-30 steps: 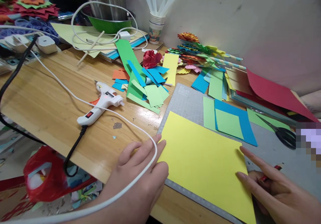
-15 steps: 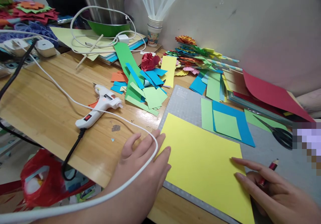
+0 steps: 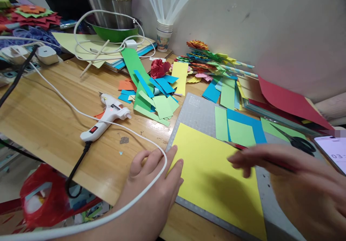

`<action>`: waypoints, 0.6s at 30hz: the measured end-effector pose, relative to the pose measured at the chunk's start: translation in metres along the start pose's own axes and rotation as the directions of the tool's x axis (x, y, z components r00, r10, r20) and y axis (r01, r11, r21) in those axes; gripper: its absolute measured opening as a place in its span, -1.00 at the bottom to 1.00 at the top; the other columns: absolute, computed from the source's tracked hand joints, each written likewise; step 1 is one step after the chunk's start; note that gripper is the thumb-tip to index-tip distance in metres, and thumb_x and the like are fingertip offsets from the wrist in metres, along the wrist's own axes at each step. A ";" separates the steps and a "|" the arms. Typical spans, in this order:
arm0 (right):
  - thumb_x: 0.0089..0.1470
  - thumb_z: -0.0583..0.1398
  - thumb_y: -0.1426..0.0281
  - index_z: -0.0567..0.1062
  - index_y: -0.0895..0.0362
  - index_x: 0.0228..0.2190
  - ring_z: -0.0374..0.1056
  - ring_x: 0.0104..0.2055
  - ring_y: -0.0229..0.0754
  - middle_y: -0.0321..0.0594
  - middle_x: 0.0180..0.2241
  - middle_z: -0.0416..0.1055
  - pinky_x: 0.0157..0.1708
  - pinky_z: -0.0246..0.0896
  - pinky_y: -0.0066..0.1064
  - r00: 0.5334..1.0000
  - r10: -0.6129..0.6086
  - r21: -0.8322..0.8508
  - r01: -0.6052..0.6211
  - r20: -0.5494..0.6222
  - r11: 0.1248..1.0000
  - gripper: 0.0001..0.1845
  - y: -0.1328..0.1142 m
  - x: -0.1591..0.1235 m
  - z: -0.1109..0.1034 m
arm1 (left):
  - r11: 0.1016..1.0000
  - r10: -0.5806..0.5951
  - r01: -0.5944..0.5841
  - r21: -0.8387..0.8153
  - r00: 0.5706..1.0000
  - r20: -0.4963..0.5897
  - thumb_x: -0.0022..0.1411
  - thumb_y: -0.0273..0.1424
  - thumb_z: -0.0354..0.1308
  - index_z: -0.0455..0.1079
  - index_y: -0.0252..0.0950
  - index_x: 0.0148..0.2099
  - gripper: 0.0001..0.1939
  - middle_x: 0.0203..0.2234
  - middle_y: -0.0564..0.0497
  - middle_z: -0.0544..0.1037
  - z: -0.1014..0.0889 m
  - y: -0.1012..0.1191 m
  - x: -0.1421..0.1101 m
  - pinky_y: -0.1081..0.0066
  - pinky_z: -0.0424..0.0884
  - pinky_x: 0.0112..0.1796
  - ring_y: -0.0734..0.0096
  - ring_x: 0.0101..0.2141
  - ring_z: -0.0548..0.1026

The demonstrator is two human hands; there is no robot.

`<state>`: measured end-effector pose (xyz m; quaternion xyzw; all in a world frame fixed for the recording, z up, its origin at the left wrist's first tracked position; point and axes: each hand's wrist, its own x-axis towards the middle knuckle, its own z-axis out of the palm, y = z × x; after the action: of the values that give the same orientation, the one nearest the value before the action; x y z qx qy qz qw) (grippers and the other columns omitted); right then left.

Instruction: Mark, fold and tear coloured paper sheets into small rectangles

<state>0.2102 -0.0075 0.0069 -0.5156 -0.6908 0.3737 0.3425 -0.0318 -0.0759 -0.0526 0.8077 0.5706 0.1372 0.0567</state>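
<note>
A yellow sheet of paper (image 3: 205, 165) lies flat over the grey cutting mat (image 3: 198, 113). My left hand (image 3: 154, 183) rests with fingers stretched out, their tips on the sheet's left edge. A white cable (image 3: 137, 200) runs across the back of that hand. Above the sheet's right part, my right hand (image 3: 273, 169) is raised and slightly blurred, casting a shadow on the yellow paper. Its fingers hold a dark red pencil (image 3: 239, 146), whose tip points left. Green and blue paper pieces (image 3: 242, 131) lie on the mat just beyond the sheet.
A white glue gun (image 3: 105, 118) lies on the wooden table left of the mat, near a heap of paper scraps (image 3: 154, 93). Black scissors (image 3: 297, 142) and a phone (image 3: 333, 151) are at the right. Paper flowers (image 3: 208, 59) and a stack of coloured paper (image 3: 292, 100) stand by the wall.
My right hand has lifted from the yellow sheet's right edge and turned over, bringing the pencil forward above the paper. My left hand stays at the left edge. The view has shifted slightly.
</note>
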 end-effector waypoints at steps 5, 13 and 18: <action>0.16 0.17 0.22 0.48 0.00 -0.30 0.44 -0.36 -0.24 -0.26 -0.40 0.52 -0.27 0.39 -0.35 0.940 0.129 0.623 -0.308 0.317 0.718 -0.85 -0.014 0.059 0.065 | 1.000 0.005 -0.005 0.025 0.999 -0.032 0.37 -0.37 -0.09 0.34 -0.20 0.04 -0.72 0.16 -0.11 0.33 0.001 0.000 0.002 0.05 0.24 -0.04 0.11 0.00 0.37; 0.15 0.14 0.10 0.43 0.07 -0.24 0.41 -0.27 -0.21 -0.25 -0.34 0.42 -0.07 0.36 -0.11 0.865 0.113 0.724 -0.475 0.489 0.500 -0.70 0.005 0.099 0.104 | 1.000 0.028 -0.027 0.016 0.998 -0.056 0.33 -0.40 -0.02 0.26 -0.25 0.15 -0.64 0.18 -0.14 0.30 0.011 -0.001 -0.004 0.06 0.17 0.02 0.08 0.07 0.30; 0.11 0.16 0.06 0.39 0.01 -0.20 0.41 -0.28 -0.22 -0.30 -0.37 0.40 -0.12 0.38 -0.16 0.937 0.042 0.735 -0.298 0.346 0.609 -0.67 0.011 0.114 0.104 | 0.999 0.028 -0.026 0.025 0.995 -0.099 0.33 -0.33 0.00 0.28 -0.21 0.13 -0.65 0.19 -0.10 0.29 0.012 -0.003 -0.005 0.11 0.15 -0.01 0.12 0.04 0.33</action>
<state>0.0995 0.0880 -0.0434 -0.3191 -0.4509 0.7383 0.3870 -0.0323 -0.0789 -0.0650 0.8082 0.5632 0.1713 0.0166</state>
